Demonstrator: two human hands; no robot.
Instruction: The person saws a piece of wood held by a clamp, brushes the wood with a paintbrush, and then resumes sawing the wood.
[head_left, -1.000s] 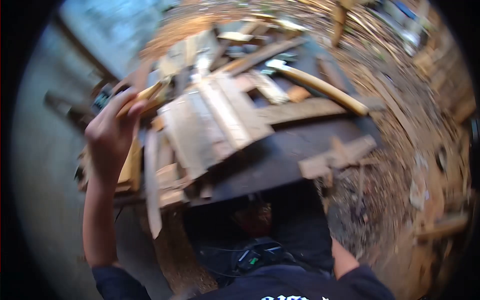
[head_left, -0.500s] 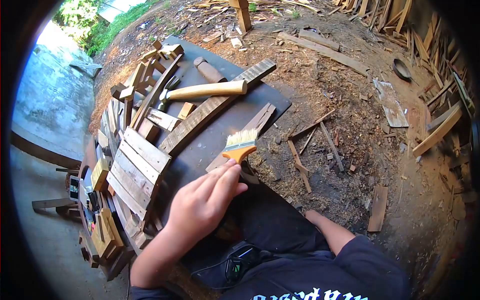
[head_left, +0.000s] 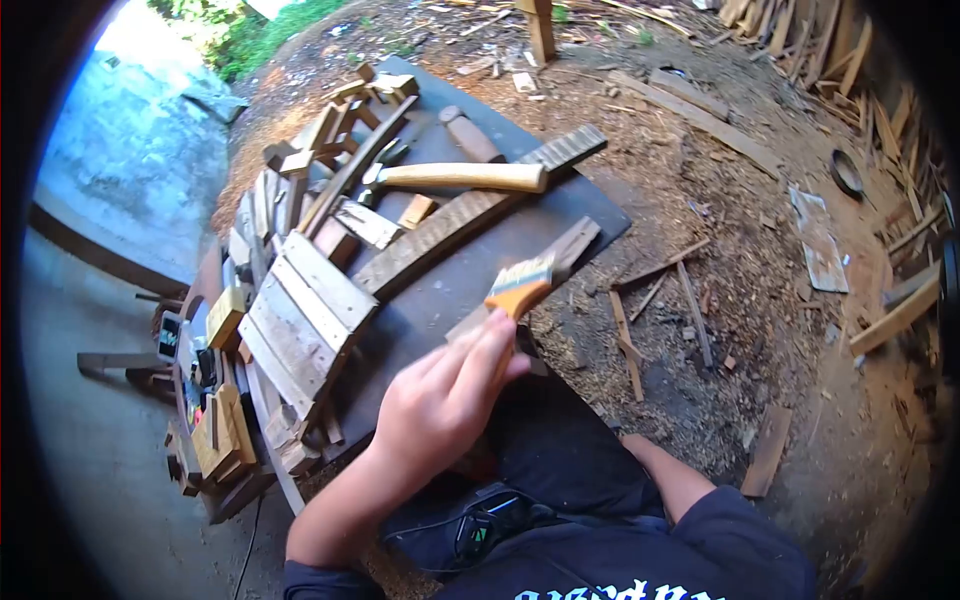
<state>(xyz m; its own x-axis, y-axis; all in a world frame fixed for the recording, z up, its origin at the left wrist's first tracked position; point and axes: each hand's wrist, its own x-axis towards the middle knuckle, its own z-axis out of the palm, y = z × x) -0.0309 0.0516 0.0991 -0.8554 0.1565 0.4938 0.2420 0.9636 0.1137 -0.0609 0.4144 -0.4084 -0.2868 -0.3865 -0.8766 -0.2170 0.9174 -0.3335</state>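
My left hand (head_left: 440, 405) grips a paintbrush (head_left: 521, 292) by its orange handle, fingers closed around the lower end. The pale bristles point up and away, overlapping a narrow wooden slat (head_left: 576, 243) on the dark tabletop (head_left: 470, 290). Left of the hand lies a panel of pale boards (head_left: 303, 325). Beyond it, a long rough wooden bar (head_left: 440, 235) crosses the table, and a hammer (head_left: 460, 177) with a wooden handle rests over it. Of my right arm only the forearm (head_left: 665, 468) shows; the right hand is hidden beyond my leg.
Wooden blocks and offcuts (head_left: 340, 125) crowd the table's left side. A phone (head_left: 169, 335) stands near the left edge. Wood shavings and loose sticks (head_left: 630, 345) litter the ground at right, with stacked scrap planks (head_left: 880, 130) farther off. A concrete wall (head_left: 130, 170) is at left.
The whole scene has shifted right in view as the head turned. The brush in my left hand has tilted slightly, its bristles slanting more to the right. Things on the table stay in place.
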